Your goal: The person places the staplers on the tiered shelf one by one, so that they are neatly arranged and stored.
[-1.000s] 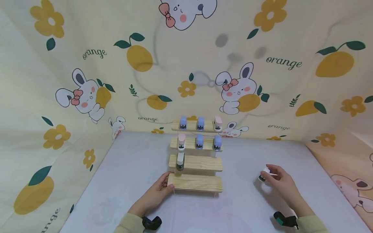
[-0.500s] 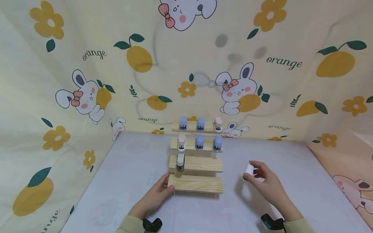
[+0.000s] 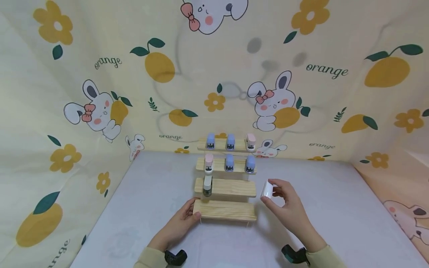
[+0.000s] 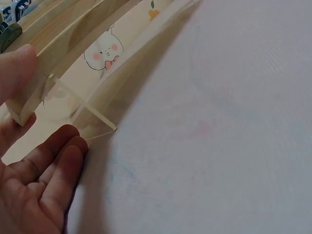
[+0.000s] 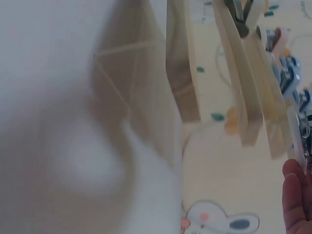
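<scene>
My left hand pinches the left end of the lowest board of a stepped wooden display rack. In the left wrist view the thumb lies over the board's end, with a finger under it. To the right of the rack, my right hand holds a small white stapler between thumb and fingertips, raised beside the two lower boards. The stapler's metal side shows at the edge of the right wrist view. One white-topped mini stapler stands at the left of the second board from the bottom.
Blue mini staplers and pink ones stand in rows on the two upper boards. Thin clear legs carry the rack on a pale tabletop. A printed rabbit-and-orange cloth hangs behind and at both sides.
My right hand has carried the white stapler leftward, from over the table at the right to beside the rack. My left hand keeps its grip on the lowest board.
</scene>
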{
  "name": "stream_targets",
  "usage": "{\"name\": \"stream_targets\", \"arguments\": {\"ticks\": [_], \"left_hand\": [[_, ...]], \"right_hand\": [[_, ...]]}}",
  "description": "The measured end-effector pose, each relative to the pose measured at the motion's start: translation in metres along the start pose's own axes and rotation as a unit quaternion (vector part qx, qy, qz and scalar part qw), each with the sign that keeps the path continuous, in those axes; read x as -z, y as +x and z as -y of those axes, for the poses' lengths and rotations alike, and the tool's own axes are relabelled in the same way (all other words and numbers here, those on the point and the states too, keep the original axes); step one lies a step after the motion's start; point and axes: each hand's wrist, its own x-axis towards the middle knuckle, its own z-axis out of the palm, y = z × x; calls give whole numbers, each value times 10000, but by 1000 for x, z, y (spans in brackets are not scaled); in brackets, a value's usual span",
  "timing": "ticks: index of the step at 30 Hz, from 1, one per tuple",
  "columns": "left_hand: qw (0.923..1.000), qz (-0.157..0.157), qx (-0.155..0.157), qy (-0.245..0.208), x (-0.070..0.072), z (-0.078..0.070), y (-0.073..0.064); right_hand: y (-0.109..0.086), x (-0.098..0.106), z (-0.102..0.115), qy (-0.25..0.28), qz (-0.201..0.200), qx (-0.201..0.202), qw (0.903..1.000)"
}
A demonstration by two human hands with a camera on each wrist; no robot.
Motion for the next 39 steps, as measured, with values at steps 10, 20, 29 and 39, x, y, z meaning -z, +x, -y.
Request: {"name": "stream_targets", "arguments": {"ticks": [10,20,29,39], "left_hand": [[10000,17,-60,-5,3,1,-3],[10000,-38,8,16,2,1,-1],[9999,-35,18,-96,2,4,1],[10000,-28,9,-9,0,2,1]], "right_hand": [[12,-32,24,480,404,555,9965],[31,-59,33,604,720,-6,9956],[38,-74,37,744,712,-412,9938],[40,-81,41,746,697,-616,9929]]}}
